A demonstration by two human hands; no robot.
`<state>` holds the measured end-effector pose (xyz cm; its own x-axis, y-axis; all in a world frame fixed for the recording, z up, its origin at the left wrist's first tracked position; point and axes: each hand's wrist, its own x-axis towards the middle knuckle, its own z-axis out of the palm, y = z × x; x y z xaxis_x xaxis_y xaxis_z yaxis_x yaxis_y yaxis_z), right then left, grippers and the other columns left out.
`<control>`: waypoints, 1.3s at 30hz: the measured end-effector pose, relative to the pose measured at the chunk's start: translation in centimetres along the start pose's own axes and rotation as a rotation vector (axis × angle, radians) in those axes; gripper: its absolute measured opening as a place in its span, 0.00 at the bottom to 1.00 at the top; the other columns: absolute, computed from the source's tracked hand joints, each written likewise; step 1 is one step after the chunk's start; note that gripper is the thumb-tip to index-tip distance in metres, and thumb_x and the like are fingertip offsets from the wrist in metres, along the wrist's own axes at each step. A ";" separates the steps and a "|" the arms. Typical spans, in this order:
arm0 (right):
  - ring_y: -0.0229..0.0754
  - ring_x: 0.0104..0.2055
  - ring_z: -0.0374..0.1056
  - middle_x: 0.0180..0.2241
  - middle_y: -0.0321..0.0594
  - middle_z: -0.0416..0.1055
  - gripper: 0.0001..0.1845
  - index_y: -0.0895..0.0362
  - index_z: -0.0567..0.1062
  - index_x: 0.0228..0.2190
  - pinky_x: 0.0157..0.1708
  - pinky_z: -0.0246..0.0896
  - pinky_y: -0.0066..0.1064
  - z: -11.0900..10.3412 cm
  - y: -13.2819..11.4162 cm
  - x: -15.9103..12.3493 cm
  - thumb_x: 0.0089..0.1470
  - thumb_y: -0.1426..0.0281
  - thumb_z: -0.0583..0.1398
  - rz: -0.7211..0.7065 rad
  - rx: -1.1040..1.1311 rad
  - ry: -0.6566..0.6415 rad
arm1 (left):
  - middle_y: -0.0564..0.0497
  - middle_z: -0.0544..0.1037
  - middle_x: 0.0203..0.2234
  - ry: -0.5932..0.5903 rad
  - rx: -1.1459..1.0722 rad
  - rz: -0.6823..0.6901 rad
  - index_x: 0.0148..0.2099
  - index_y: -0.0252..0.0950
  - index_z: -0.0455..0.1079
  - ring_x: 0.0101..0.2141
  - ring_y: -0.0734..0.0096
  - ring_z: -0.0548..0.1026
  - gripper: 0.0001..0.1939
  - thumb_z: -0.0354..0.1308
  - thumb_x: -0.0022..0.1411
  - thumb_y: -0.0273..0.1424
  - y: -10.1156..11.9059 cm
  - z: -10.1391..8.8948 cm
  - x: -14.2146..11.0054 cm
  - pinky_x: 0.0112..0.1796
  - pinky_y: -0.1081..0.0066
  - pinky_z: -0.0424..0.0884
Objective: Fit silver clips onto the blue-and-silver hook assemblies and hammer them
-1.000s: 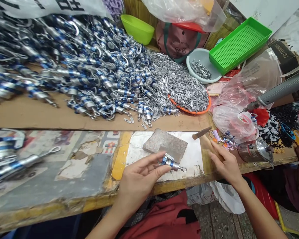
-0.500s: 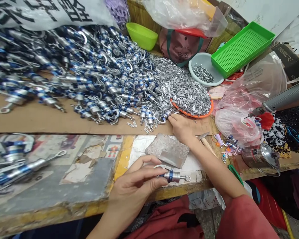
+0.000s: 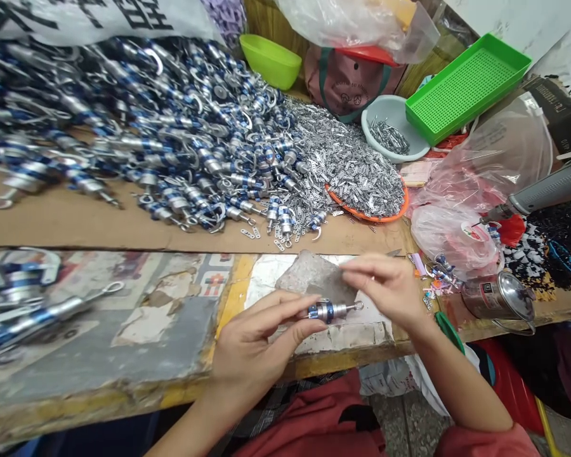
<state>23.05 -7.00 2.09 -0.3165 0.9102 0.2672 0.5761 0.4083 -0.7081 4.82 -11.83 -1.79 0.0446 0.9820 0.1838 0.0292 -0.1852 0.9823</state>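
My left hand (image 3: 259, 343) pinches a small silver and blue swivel fitting (image 3: 332, 310) with an eye ring at its right end, held level above the table's front edge. My right hand (image 3: 387, 285) hovers just above and to the right of the fitting, fingers curled together in a pinch; what it holds is too small and blurred to name. Under both hands lies a grey stone block (image 3: 311, 276) on a white patch of the table.
A big heap of blue and silver fittings (image 3: 162, 127) covers the cardboard behind. A pile of small metal plates (image 3: 356, 171) sits on an orange tray, beside a bowl of pins (image 3: 390, 133), a green tray (image 3: 466, 86), a metal tin (image 3: 497, 298) and plastic bags.
My right hand went from the table's edge out to the small parts by the orange tray, then came back to the fitting with fingers pinched. The left hand kept holding the fitting, turning it slightly.
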 end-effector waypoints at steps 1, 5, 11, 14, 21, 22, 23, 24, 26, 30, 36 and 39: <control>0.36 0.33 0.70 0.31 0.40 0.75 0.07 0.58 0.78 0.33 0.33 0.66 0.26 0.2 -0.9 -0.7 0.53 0.74 0.60 -0.027 0.131 0.002 | 0.58 0.74 0.24 0.009 -0.029 -0.034 0.42 0.49 0.76 0.25 0.80 0.72 0.19 0.64 0.48 0.24 0.0 0.0 -0.1 0.28 0.81 0.68; 0.35 0.33 0.69 0.30 0.40 0.74 0.08 0.59 0.78 0.32 0.33 0.66 0.26 1.1 -2.4 -2.1 0.53 0.77 0.59 -0.073 0.335 -0.063 | 0.60 0.73 0.23 0.028 -0.057 -0.068 0.45 0.52 0.73 0.24 0.81 0.71 0.22 0.64 0.49 0.24 0.4 0.3 0.0 0.28 0.81 0.69; 0.36 0.36 0.70 0.32 0.42 0.74 0.06 0.60 0.76 0.35 0.36 0.68 0.29 1.6 -1.7 -2.4 0.54 0.75 0.59 -0.120 0.342 -0.047 | 0.59 0.77 0.25 -0.019 -0.037 -0.016 0.35 0.50 0.78 0.27 0.81 0.73 0.15 0.62 0.50 0.22 1.0 -0.1 0.3 0.29 0.83 0.67; 0.38 0.41 0.69 0.36 0.44 0.73 0.10 0.60 0.73 0.39 0.40 0.67 0.29 1.3 -1.6 -3.3 0.53 0.74 0.59 -0.342 0.095 0.051 | 0.60 0.76 0.25 -0.024 -0.127 -0.129 0.33 0.51 0.77 0.28 0.80 0.73 0.12 0.61 0.52 0.25 1.1 -0.6 0.3 0.30 0.84 0.68; 0.41 0.42 0.70 0.37 0.48 0.75 0.10 0.64 0.73 0.38 0.41 0.68 0.30 0.3 -1.3 -3.9 0.56 0.79 0.53 -0.687 -0.330 -0.008 | 0.57 0.76 0.24 -0.058 0.029 -0.092 0.28 0.44 0.76 0.27 0.78 0.73 0.06 0.62 0.51 0.26 2.7 -1.2 0.9 0.30 0.83 0.68; 0.40 0.42 0.70 0.37 0.48 0.75 0.11 0.64 0.73 0.39 0.40 0.68 0.30 0.4 -1.2 -4.0 0.56 0.79 0.53 -0.668 -0.319 0.019 | 0.57 0.75 0.24 -0.058 0.057 -0.071 0.28 0.44 0.76 0.28 0.77 0.73 0.06 0.61 0.51 0.27 2.8 -1.2 0.9 0.30 0.83 0.68; 0.40 0.42 0.70 0.38 0.48 0.75 0.12 0.63 0.72 0.40 0.39 0.68 0.30 0.6 -1.0 -4.0 0.55 0.80 0.53 -0.649 -0.307 0.040 | 0.56 0.75 0.25 -0.053 0.078 -0.057 0.28 0.44 0.76 0.29 0.77 0.73 0.06 0.61 0.51 0.27 2.9 -1.3 1.0 0.32 0.82 0.68; 0.40 0.41 0.70 0.38 0.48 0.74 0.13 0.63 0.72 0.41 0.37 0.68 0.29 0.8 -0.8 -4.1 0.55 0.80 0.53 -0.629 -0.294 0.056 | 0.56 0.76 0.26 -0.046 0.088 -0.059 0.27 0.44 0.77 0.30 0.76 0.74 0.05 0.61 0.51 0.27 3.0 -1.3 1.0 0.33 0.82 0.69; 0.39 0.38 0.70 0.39 0.49 0.74 0.14 0.62 0.72 0.42 0.34 0.68 0.29 1.3 -0.7 -4.2 0.53 0.81 0.54 -0.575 -0.255 0.060 | 0.55 0.78 0.28 -0.043 0.070 -0.110 0.27 0.44 0.77 0.33 0.74 0.75 0.05 0.62 0.50 0.28 2.8 -1.3 0.8 0.36 0.81 0.69; 0.37 0.35 0.71 0.34 0.48 0.74 0.11 0.62 0.72 0.40 0.33 0.68 0.26 1.8 -1.8 -4.6 0.53 0.78 0.57 -0.396 -0.044 0.037 | 0.55 0.81 0.28 -0.034 -0.152 -0.363 0.32 0.43 0.77 0.29 0.73 0.78 0.06 0.64 0.48 0.31 2.4 -0.8 0.1 0.32 0.80 0.73; 0.36 0.35 0.71 0.33 0.44 0.75 0.09 0.60 0.76 0.35 0.35 0.66 0.25 -0.1 -1.8 -2.9 0.56 0.70 0.57 -0.189 -0.038 -0.105 | 0.51 0.81 0.37 0.016 -0.259 -0.565 0.48 0.39 0.71 0.36 0.69 0.78 0.26 0.67 0.43 0.33 1.9 -0.2 -0.7 0.39 0.75 0.74; 0.39 0.35 0.70 0.32 0.42 0.75 0.14 0.57 0.77 0.30 0.38 0.64 0.29 -1.5 1.1 0.1 0.59 0.72 0.52 0.092 -0.560 -0.086 | 0.48 0.80 0.39 -0.005 -0.246 -0.588 0.51 0.35 0.68 0.39 0.66 0.77 0.30 0.66 0.45 0.35 1.4 0.0 -0.7 0.41 0.72 0.73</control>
<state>24.81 -6.33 2.30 -0.2935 0.9441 0.1501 0.9080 0.3244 -0.2652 4.79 -12.79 -0.53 0.0961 0.9163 -0.3887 -0.1801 0.4001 0.8986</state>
